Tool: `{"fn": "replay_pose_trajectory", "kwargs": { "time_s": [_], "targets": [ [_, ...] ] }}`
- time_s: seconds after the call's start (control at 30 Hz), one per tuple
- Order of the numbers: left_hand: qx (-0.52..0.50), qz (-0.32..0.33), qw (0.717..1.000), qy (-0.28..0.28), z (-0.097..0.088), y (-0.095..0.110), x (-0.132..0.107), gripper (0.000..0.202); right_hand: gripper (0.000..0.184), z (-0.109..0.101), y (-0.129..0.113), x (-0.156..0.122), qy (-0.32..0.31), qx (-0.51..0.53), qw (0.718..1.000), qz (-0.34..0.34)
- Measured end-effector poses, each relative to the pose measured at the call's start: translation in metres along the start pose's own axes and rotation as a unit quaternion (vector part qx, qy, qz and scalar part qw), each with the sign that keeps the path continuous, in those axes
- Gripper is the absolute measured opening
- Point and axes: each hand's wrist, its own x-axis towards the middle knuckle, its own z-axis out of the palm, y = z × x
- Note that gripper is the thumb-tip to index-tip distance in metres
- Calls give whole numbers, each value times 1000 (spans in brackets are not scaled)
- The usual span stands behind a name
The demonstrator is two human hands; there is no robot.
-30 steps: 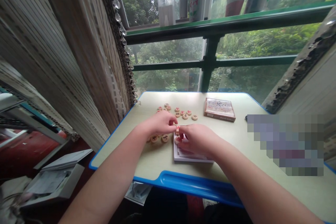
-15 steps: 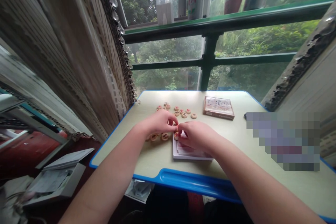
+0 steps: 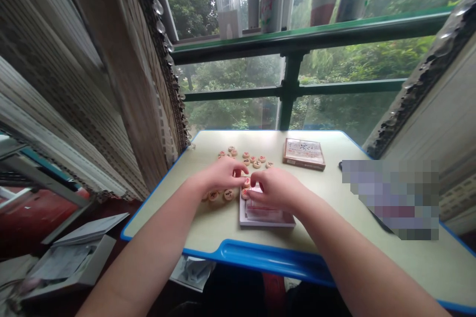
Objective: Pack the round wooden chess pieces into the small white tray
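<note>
Round wooden Chinese chess pieces lie on the table, with two red-marked ones, an upper piece (image 3: 247, 182) and a lower piece (image 3: 245, 193), at the left edge of a white-sided box (image 3: 267, 223) with a printed sheet on top. My left hand (image 3: 223, 174) hovers left of these two, its thumb tip close to the upper piece and its fingers curled but apart. From the right, my right hand (image 3: 277, 185) reaches over the box with thumb and forefinger spread; the thumb is beside the lower piece. Whether either hand touches a piece, I cannot tell.
Behind my hands are several more chess pieces (image 3: 257, 164), and others (image 3: 228, 194) sit below my left wrist. A flat brown box (image 3: 304, 153) is at the back right. A blurred-out object (image 3: 394, 203) occupies the right side. The table's blue rim (image 3: 260, 256) runs along the front.
My fingers have parted around the two red-marked pieces, which now show more plainly. My right hand has drawn slightly away from my left. The whole view has shifted a little.
</note>
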Motion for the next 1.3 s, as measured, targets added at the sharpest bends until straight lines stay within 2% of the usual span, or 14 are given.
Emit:
{"fn": "replay_pose_trajectory", "kwargs": {
  "time_s": [0.17, 0.27, 0.4, 0.57, 0.63, 0.73, 0.83, 0.93, 1.07, 1.2, 1.3],
  "targets": [
    [0, -9, 1000, 5, 1, -5, 1, 25, 31, 1, 16, 9, 64, -12, 995, 78],
    [0, -6, 1000, 17, 2, -7, 2, 24, 31, 8, 30, 15, 124, 9, 985, 123],
    [4, -23, 998, 65, 3, -14, 5, 24, 28, 21, 46, 24, 178, 66, 976, 103],
    [48, -76, 983, 160, 3, -29, 10, 29, 30, 33, 60, 34, 180, 157, 969, 68],
    [57, -86, 977, 188, 4, -35, 12, 37, 33, 35, 64, 36, 180, 198, 961, 67],
    [75, -99, 975, 183, 6, -43, 16, 48, 41, 35, 67, 36, 146, 250, 954, 78],
    [63, -104, 982, 148, 9, -48, 19, 43, 50, 34, 66, 34, 111, 290, 948, 70],
    [13, -103, 987, 126, 8, -49, 18, 38, 56, 33, 64, 32, 109, 327, 937, 56],
    [-65, -135, 976, 157, 6, -51, 17, 37, 58, 33, 63, 31, 87, 349, 932, 55],
    [-94, -149, 966, 189, 8, -57, 20, 38, 61, 35, 67, 35, 57, 315, 945, 65],
    [-112, -163, 954, 226, 9, -61, 23, 39, 61, 36, 69, 37, 67, 294, 952, 60]
  ]
}}
